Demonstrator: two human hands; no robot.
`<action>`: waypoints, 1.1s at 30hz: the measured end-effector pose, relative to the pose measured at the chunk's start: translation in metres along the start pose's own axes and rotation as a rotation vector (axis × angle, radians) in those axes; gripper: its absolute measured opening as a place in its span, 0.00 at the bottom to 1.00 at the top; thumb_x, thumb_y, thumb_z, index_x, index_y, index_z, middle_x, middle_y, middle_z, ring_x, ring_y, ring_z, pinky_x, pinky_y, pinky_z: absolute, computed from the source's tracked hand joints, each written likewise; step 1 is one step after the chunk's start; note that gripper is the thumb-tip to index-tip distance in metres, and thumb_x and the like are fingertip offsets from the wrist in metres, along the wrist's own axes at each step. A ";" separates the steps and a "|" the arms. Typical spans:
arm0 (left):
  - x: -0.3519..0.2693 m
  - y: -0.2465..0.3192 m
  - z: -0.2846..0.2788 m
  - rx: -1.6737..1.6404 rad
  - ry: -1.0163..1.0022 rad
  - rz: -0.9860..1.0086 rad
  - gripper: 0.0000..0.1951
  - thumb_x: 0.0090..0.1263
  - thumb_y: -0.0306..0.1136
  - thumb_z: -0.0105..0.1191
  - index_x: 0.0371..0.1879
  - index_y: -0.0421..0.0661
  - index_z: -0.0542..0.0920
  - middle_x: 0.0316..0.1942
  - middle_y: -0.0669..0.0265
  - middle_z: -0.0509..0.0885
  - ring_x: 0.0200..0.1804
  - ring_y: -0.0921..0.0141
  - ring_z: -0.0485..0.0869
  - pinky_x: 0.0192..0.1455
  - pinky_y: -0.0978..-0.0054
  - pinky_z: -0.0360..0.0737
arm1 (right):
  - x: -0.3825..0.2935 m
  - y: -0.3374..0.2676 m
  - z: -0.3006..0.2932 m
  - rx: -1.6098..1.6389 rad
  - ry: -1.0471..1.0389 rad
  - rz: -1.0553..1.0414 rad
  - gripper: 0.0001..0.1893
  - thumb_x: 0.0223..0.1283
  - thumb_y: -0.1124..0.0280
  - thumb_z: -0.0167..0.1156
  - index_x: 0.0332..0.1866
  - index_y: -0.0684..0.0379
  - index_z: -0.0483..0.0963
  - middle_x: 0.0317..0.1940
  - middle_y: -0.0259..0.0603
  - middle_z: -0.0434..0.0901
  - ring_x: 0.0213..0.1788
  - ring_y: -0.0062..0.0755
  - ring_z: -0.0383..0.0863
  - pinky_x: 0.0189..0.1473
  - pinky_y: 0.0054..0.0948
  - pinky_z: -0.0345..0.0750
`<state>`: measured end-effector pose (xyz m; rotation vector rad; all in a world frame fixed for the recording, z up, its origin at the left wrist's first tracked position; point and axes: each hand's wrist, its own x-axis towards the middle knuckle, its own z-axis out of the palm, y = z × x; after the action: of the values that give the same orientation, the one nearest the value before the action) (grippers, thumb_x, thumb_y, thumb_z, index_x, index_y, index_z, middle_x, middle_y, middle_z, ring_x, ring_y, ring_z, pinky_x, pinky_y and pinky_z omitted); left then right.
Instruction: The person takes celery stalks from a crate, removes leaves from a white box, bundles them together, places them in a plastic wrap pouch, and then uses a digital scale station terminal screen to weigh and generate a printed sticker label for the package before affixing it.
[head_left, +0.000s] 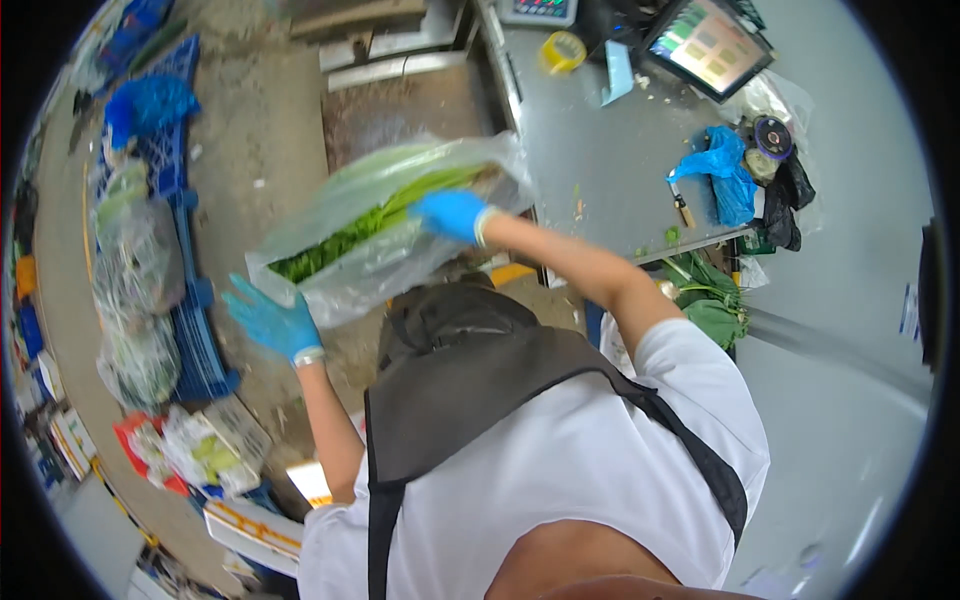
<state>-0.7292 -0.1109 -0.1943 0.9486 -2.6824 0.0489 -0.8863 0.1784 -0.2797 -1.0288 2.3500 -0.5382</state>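
A long clear plastic bag (360, 289) spans the area in front of my apron, slanting from lower left to upper right. Inside it lies a bunch of leafy green vegetables (330, 247), dark leaves at the left end and paler stalks at the right. My right hand (450, 214), in a blue glove, grips the bag near the stalks; its fingertips are partly hidden. Beside the bag's lower left end is my left hand (274, 322), also gloved in blue, with fingers spread. Whether its thumb touches the plastic cannot be made out.
A metal counter (600, 157) on the right carries yellow tape (562, 52), a touchscreen (709, 45), a knife (681, 206) and blue plastic bags (727, 180). Blue crates (199, 345) with bagged vegetables (139, 262) line the left floor. Leafy vegetables (709, 300) hang below the counter's edge.
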 end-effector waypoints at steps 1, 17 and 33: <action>0.002 -0.009 0.010 -0.170 -0.040 0.000 0.46 0.56 0.30 0.57 0.75 0.52 0.48 0.74 0.51 0.53 0.71 0.53 0.60 0.64 0.61 0.68 | 0.022 0.045 0.024 -0.067 0.246 -0.064 0.16 0.62 0.69 0.52 0.54 0.56 0.75 0.47 0.52 0.79 0.48 0.52 0.80 0.47 0.43 0.76; 0.027 -0.035 0.003 -0.812 -0.036 -0.239 0.38 0.60 0.16 0.44 0.72 0.58 0.60 0.61 0.59 0.76 0.41 0.76 0.78 0.42 0.80 0.73 | 0.071 0.050 -0.038 -0.574 0.123 0.055 0.06 0.52 0.76 0.56 0.30 0.61 0.81 0.32 0.53 0.82 0.37 0.50 0.84 0.38 0.42 0.80; 0.029 -0.029 0.000 -0.952 -0.119 -0.226 0.33 0.63 0.16 0.45 0.70 0.50 0.62 0.62 0.53 0.74 0.54 0.69 0.76 0.54 0.77 0.71 | 0.051 -0.006 -0.131 0.388 -0.388 0.416 0.15 0.56 0.56 0.64 0.33 0.58 0.84 0.27 0.35 0.81 0.21 0.23 0.75 0.25 0.23 0.75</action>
<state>-0.7328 -0.1512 -0.1876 0.8945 -2.2067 -1.2273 -0.9908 0.1557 -0.1884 -0.4056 1.9334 -0.5440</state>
